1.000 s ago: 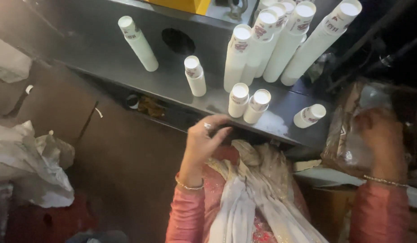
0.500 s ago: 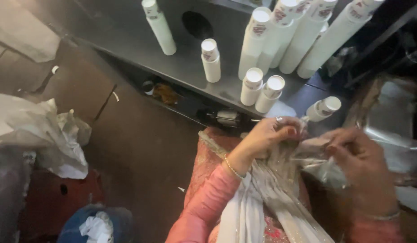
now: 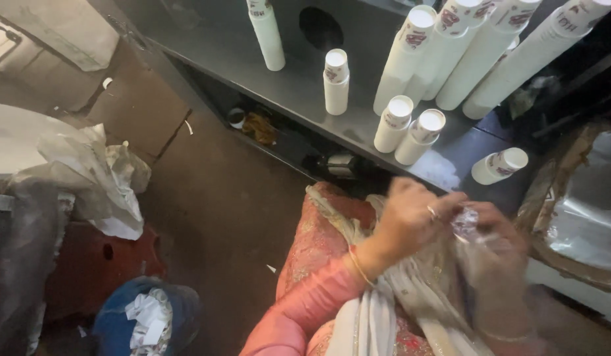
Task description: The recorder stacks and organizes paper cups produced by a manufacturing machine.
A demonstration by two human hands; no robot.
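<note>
My left hand (image 3: 411,221) and my right hand (image 3: 500,254) meet in front of my lap, both pinching a crumpled piece of clear plastic wrap (image 3: 465,223). The right hand is blurred and partly veiled by the plastic. Just beyond the hands runs a dark metal counter (image 3: 286,86) that carries stacks of white paper cups. Two short stacks (image 3: 411,130) stand nearest my hands, and one cup (image 3: 500,165) lies on its side to the right. A pale scarf (image 3: 384,303) hangs over my pink sleeve and lap.
Tall cup stacks (image 3: 477,46) lean at the counter's back right; a single stack (image 3: 266,33) and a short one (image 3: 336,80) stand further left. A round hole (image 3: 320,28) opens in the counter. Crumpled white plastic (image 3: 101,175) and a blue bin (image 3: 147,316) sit on the floor left.
My right hand came in from the right to join the left, and both now hold the clear plastic. The view has shifted left and down, showing more floor.
</note>
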